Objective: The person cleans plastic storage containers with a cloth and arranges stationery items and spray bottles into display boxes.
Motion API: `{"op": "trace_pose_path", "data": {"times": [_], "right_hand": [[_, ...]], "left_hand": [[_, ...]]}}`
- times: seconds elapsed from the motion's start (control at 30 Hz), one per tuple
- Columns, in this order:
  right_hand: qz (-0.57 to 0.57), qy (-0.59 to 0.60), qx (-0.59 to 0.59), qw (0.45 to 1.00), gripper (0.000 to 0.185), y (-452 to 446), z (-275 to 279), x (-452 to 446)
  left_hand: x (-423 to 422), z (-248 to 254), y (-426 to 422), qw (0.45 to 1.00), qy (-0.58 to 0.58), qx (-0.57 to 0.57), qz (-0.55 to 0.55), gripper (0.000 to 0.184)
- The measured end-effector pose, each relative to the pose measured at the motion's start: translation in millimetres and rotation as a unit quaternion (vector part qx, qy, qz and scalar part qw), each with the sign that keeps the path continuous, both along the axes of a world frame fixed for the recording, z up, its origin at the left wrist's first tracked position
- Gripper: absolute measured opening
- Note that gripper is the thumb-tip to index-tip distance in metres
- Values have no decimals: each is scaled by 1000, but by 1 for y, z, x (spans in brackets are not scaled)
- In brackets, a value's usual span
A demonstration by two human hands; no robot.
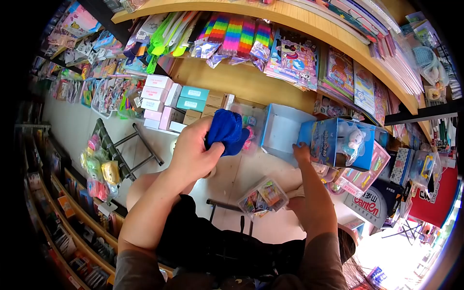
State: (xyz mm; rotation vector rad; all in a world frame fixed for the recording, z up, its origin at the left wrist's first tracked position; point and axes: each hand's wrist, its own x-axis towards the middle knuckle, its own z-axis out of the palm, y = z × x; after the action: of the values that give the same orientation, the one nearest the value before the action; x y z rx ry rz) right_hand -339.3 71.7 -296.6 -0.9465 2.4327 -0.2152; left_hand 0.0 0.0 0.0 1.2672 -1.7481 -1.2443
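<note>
A bunched dark-blue cloth [224,131] is held up in front of me, with my left hand [190,149] closed around it. My right hand [302,152] grips the near right edge of an open light-blue box [286,124], whose pale inside shows. Some of its fingers are hidden behind the box wall. Just right of that hand stands a blue display box [325,141] with a white plush toy [352,141] in clear wrap. Behind the cloth, a clear container [252,121] with small pink and teal items is partly covered.
Stacked white, pink and teal boxes [192,98] stand left of the cloth. A clear box of cards [263,197] lies below. Overhead runs a wooden shelf [270,14], with rainbow packets [233,36] beneath. A folding stool [130,150] and bagged toys [102,169] are at left.
</note>
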Motion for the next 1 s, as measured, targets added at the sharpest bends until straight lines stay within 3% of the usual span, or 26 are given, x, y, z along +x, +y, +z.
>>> {"op": "trace_pose_path", "data": {"times": [0.17,0.37,0.47,0.67,0.8,0.9,1.0], "right_hand": [[170,97,-149,969,30,-7,17,-31],[30,-7,-200,979,30,-21,2,-53],[35,-21,-209,977,32,-19,-10,-62],[40,-4,-202,979,31,-23,-8,-75],[22,-69,-248,966,33,-23,-20,-88],[160,3,-121,980,41,-20,-60,-115],[184,85,-51,978,49,-18,-31,-72]], "left_hand": [[-1,10,0,998,4,45,-40,35],[7,7,-5,999,-19,30,-29,34],[12,-1,-5,998,-50,28,-23,35],[8,3,-4,1000,9,3,13,25],[11,2,-4,1000,4,31,0,24],[9,7,-6,999,-6,45,-17,23],[5,3,-4,998,-12,59,-23,20]]}}
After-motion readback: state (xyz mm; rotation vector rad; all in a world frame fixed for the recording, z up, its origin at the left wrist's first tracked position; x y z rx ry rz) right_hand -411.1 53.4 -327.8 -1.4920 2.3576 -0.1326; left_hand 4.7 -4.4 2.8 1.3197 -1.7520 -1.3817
